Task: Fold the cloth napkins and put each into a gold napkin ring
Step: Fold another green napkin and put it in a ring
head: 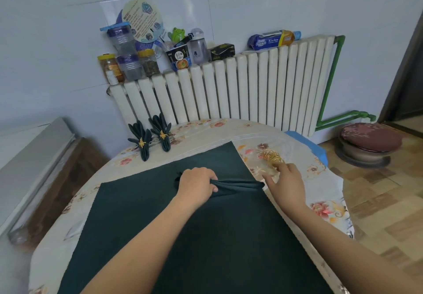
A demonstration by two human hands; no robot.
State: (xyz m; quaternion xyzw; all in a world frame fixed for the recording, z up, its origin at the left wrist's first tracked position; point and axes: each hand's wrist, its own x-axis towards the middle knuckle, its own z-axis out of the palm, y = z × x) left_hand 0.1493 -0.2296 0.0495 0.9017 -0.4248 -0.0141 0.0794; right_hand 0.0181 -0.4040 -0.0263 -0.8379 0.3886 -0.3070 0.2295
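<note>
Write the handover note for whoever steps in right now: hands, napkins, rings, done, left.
Left hand: grips the pleated napkin bunched on top of the flat napkin.
Right hand: fingers reaching into the gold rings on the table; no ring clearly gripped yet.
Done: two ringed napkins stand at the far left edge.
Left: pick a ring, thread the pleated napkin through it, then fold and ring the flat one.

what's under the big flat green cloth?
The flat green cloth lies on a floral tablecloth, which shows around its edges. Whatever sits beneath its middle is covered. On top, the left hand grips a folded napkin.
</note>
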